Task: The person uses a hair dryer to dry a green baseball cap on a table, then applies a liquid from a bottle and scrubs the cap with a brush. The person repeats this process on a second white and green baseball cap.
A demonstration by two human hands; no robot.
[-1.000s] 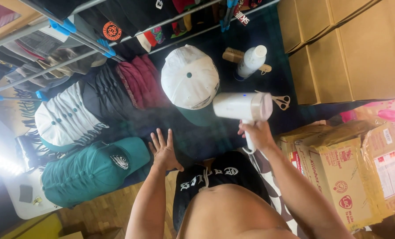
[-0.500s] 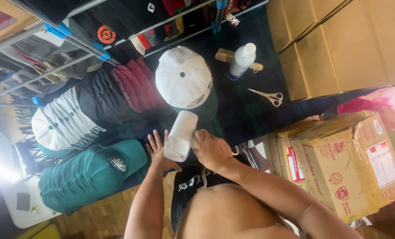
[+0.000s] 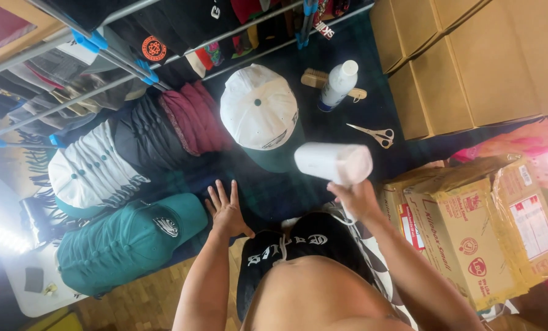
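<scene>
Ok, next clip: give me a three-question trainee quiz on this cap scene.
1. True or false: the right hand holds a white handheld appliance.
2. Where does the left hand rest? A) on the scissors B) flat on the dark cloth beside the stack of teal caps C) on a cardboard box
3. Fill in: the scissors lie just below the white ____.

Key: 1 true; 2 B; 3 bottle.
</scene>
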